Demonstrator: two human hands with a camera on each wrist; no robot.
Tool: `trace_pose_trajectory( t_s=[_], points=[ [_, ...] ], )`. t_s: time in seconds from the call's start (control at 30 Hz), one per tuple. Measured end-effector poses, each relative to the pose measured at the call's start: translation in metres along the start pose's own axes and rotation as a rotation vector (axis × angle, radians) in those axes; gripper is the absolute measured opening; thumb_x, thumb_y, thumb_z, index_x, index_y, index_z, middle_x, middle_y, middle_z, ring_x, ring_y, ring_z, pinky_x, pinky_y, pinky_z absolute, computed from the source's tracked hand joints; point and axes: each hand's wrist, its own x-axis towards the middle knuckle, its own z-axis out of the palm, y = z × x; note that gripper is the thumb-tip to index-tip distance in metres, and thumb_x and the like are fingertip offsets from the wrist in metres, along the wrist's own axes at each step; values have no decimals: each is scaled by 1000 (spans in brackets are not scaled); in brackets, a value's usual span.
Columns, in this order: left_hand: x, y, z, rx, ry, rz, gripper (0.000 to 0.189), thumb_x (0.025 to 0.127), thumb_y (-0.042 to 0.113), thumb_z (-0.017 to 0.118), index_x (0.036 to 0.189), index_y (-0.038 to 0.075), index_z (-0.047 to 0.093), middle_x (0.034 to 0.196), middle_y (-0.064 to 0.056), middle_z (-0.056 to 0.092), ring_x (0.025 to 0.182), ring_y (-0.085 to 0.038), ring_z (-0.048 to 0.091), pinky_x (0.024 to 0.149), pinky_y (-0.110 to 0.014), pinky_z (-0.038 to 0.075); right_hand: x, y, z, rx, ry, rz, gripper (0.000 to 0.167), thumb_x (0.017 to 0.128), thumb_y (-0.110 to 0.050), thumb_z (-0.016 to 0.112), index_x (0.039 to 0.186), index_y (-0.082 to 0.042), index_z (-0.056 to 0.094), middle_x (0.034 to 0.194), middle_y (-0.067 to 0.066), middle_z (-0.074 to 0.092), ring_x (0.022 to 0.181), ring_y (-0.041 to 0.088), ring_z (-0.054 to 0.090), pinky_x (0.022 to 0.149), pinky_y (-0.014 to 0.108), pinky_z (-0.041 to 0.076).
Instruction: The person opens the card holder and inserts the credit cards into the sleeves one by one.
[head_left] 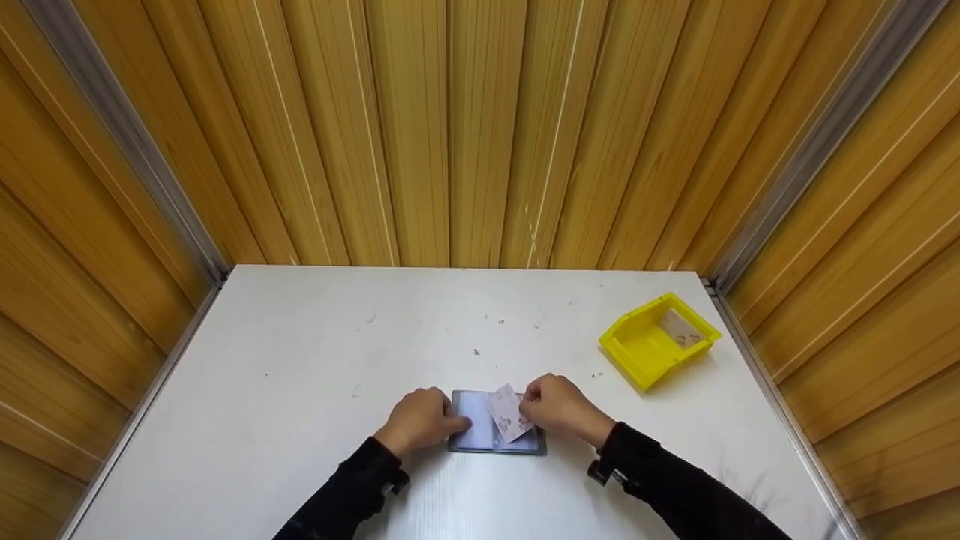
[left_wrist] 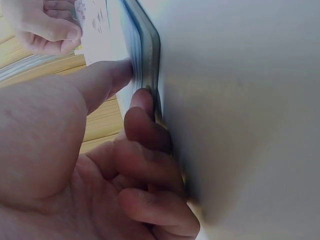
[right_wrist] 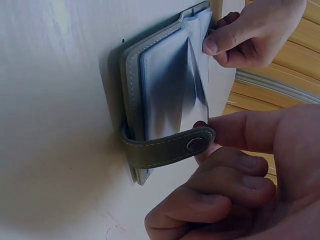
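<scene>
A small grey card holder (head_left: 498,451) with clear plastic sleeves lies spread on the white table. My left hand (head_left: 421,420) grips its left edge; in the left wrist view the thumb presses the sleeves while curled fingers sit against the cover's edge. Between thumb and finger, my right hand (head_left: 561,405) pinches a pale card (head_left: 505,412) with small printed figures, tilted over the right-hand sleeve. In the right wrist view a stitched strap (right_wrist: 167,150) with a round snap stands up beside the right fingertips, and the card overlaps the sleeve.
A yellow bin (head_left: 626,358) stands at the right of the table (head_left: 315,337), with a similar printed card (head_left: 681,328) inside it. Wood-patterned walls (head_left: 480,135) enclose the back and both sides, with metal rails at the corners.
</scene>
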Motion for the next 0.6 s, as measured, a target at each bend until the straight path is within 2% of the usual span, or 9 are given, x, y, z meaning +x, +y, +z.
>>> trace_pose_trajectory(
  t_s=[0.2, 0.37, 0.6],
  points=[
    [1, -2, 1, -2, 0, 0, 40, 89, 38, 84, 63, 17, 62, 58, 7, 50, 57, -14, 48, 53, -30, 35, 1, 0, 1, -24, 16, -55, 13, 94, -16, 70, 83, -11, 76, 80, 1, 68, 71, 15, 58, 59, 26, 44],
    [1, -2, 1, -4, -10, -6, 38, 89, 39, 84, 67, 16, 65, 60, 6, 53, 58, -15, 50, 53, -30, 36, 1, -2, 4, -33, 11, -65, 14, 94, -17, 70, 82, -12, 76, 81, 1, 69, 73, 16, 59, 60, 27, 44],
    [1, -1, -1, -8, -11, 13, 43, 91, 37, 84, 61, 18, 59, 57, 7, 49, 56, -14, 47, 52, -29, 34, 0, -5, 7, -39, 4, -59, 16, 94, -18, 71, 80, -13, 74, 80, 1, 68, 72, 16, 59, 58, 27, 44]
  ],
)
